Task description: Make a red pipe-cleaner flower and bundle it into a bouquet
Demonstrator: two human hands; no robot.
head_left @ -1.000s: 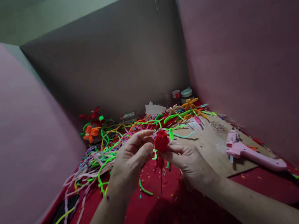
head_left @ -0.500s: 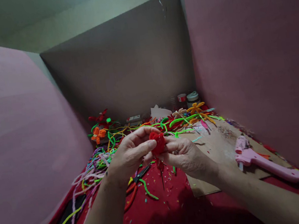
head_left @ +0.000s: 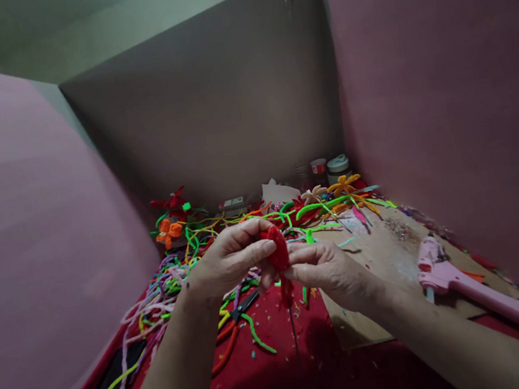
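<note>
Both hands meet over the red cloth and pinch a small red pipe-cleaner flower [head_left: 277, 253]. My left hand [head_left: 230, 259] grips it from the left with thumb and fingers closed on the bloom. My right hand [head_left: 329, 268] pinches it from the right, fingers pressed together. A thin dark wire stem [head_left: 293, 327] hangs straight down from the flower toward the cloth.
Loose pipe cleaners [head_left: 174, 276] in many colours lie in a heap to the left and back. Scissors [head_left: 236, 309] lie under my left hand. A pink glue gun [head_left: 468, 291] rests on a cardboard sheet [head_left: 391, 253] at right. Finished flowers [head_left: 168, 230] and jars [head_left: 336, 165] line the back. Pink panels wall both sides.
The flower has turned edge-on between my fingers. My view shifted left, so the glue gun and board sit further right; the scissors came into view.
</note>
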